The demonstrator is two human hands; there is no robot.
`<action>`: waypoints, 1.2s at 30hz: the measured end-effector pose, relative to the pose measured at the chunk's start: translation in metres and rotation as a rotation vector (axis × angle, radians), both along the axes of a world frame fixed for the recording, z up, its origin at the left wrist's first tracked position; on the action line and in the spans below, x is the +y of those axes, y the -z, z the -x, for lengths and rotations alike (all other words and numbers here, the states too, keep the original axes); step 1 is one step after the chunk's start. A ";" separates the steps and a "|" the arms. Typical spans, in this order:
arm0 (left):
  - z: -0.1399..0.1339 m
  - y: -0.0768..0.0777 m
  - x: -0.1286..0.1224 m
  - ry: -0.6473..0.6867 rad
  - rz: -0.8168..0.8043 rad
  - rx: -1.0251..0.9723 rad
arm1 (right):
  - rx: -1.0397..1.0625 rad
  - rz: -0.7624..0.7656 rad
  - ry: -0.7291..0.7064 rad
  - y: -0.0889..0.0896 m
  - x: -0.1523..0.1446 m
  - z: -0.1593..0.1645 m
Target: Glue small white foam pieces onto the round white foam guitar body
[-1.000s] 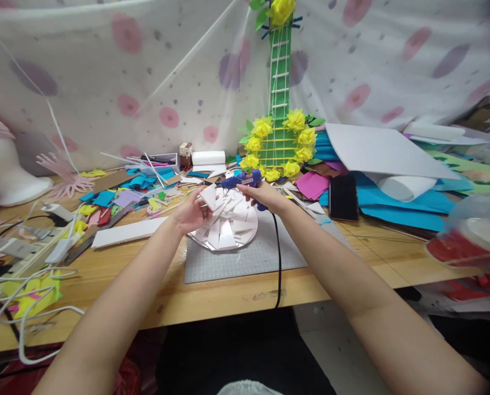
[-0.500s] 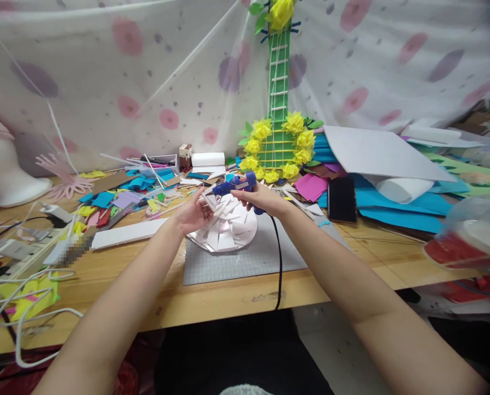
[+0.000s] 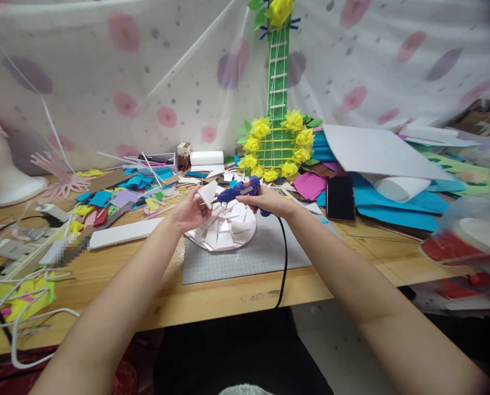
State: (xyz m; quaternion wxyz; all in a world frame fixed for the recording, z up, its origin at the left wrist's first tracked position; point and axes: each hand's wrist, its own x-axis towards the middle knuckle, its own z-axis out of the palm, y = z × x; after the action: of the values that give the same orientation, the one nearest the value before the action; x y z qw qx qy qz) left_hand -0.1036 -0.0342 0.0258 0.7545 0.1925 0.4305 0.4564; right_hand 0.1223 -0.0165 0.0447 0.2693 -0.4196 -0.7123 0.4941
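Between the fingers of my left hand (image 3: 189, 213) is a small white paper piece (image 3: 207, 193), its flat face turned up. My right hand (image 3: 271, 202) is wrapped round a blue hot glue gun (image 3: 248, 186), with its nozzle pointing left, close to the paper piece. A black cord hangs from the gun over the table's front edge. Below both hands lies a round white disc (image 3: 224, 241) covered with overlapping white pieces. It rests on a grey cutting mat (image 3: 245, 266).
A green paper guitar with yellow flowers (image 3: 278, 109) stands at the back. Coloured scraps (image 3: 125, 197) and a white strip (image 3: 123, 233) lie left. A black phone (image 3: 341, 198) and stacked sheets (image 3: 387, 151) are right. White cables (image 3: 43, 312) and a power strip crowd the left edge.
The white paper piece has turned so its flat face shows. The glue gun has moved slightly right and down, its nozzle drawing away from the piece.
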 end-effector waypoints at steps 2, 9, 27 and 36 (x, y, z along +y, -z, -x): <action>0.000 0.000 -0.001 0.003 -0.002 0.003 | 0.021 -0.012 0.014 -0.001 0.001 0.001; 0.000 -0.002 -0.004 0.013 -0.003 0.016 | 0.088 -0.054 0.171 0.010 0.015 0.003; -0.006 -0.008 0.000 -0.084 -0.047 0.060 | -0.325 -0.140 0.723 0.105 0.035 -0.049; -0.016 -0.003 -0.009 0.012 -0.128 -0.109 | -0.075 -0.747 0.857 0.054 0.002 -0.037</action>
State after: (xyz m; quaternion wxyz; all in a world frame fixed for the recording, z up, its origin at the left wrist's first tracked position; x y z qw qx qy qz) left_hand -0.0880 -0.0433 0.0285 0.7657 0.2178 0.3578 0.4881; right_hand 0.1596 -0.0141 -0.0092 0.5500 -0.5647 -0.6140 0.0402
